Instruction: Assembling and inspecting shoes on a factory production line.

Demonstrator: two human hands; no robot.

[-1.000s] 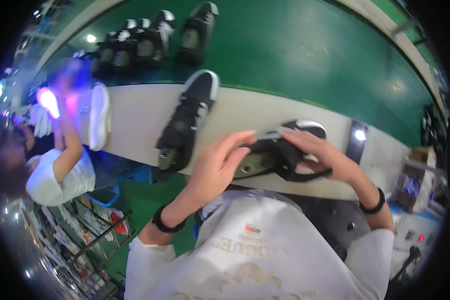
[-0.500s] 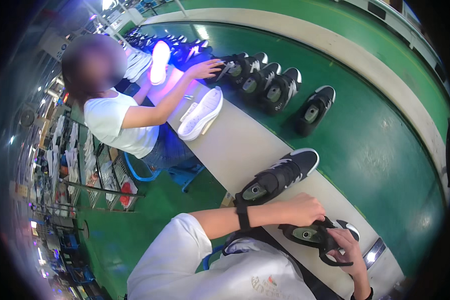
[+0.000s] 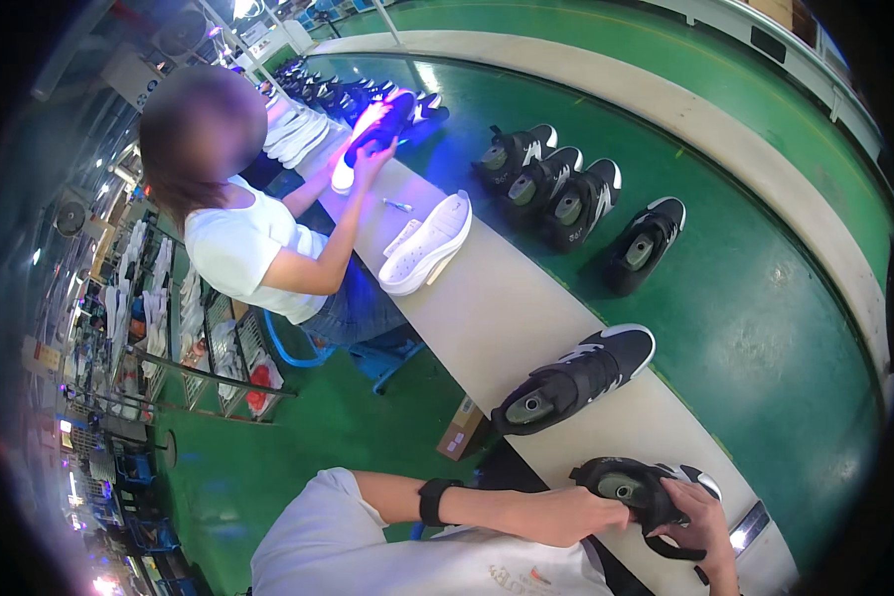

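A black shoe with white trim [image 3: 614,487] lies on the narrow bench before me, its opening facing up. My right hand [image 3: 698,519] grips its front part, fingers over the upper, and a black strap loops down below that hand. At the near edge of the shoe's opening my left hand [image 3: 578,517] is closed, fingers curled; what its fingertips pinch is hidden. Farther along the bench rests another black shoe [image 3: 576,382] with a strap and white laces, apart from both hands.
White soles [image 3: 427,248] lie farther up the bench [image 3: 487,308]. Beyond its far side several black shoes [image 3: 581,204] stand in a row. A co-worker [image 3: 258,238] sits at left, holding a dark shoe in purple light. A cardboard box [image 3: 462,429] stands beside the bench.
My left hand has moved from the shoe's far side to its near edge. The co-worker has drawn back a reaching hand and now holds a dark shoe. The view has shifted slightly.
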